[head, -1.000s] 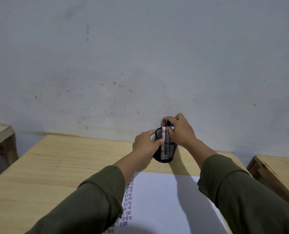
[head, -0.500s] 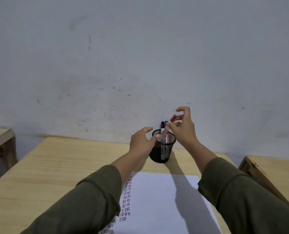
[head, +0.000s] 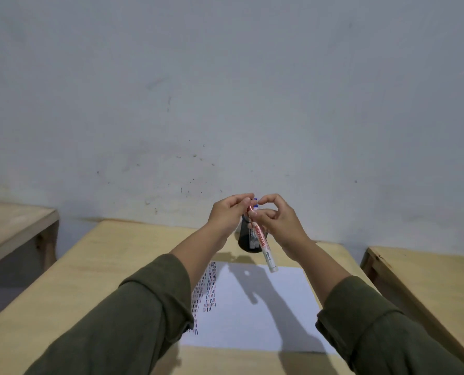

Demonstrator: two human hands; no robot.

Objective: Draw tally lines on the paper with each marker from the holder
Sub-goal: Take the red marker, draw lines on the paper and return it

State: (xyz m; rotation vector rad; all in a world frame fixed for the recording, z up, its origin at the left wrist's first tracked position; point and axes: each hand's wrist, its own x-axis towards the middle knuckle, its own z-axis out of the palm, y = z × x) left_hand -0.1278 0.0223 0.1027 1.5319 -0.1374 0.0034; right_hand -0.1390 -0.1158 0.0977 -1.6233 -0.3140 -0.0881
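Observation:
A white marker with red lettering and a red cap (head: 263,243) hangs tilted in the air above the table's far end. My right hand (head: 278,221) grips its upper barrel. My left hand (head: 229,213) pinches the red cap at its top. Right behind them stands the black mesh holder (head: 245,243), partly hidden, with other markers in it; a blue cap tip (head: 255,201) shows between my fingers. The white paper (head: 263,309) lies in front of the holder, with columns of red, blue and black tally lines (head: 207,289) along its left side.
The wooden table (head: 95,272) runs up to a grey wall. Another wooden table (head: 11,226) stands to the left and a third (head: 425,280) to the right, with gaps between them. My green sleeves fill the lower view.
My right hand has lifted the red-capped marker out of the holder and toward me. My left hand has left the holder's rim and come up to the marker's cap.

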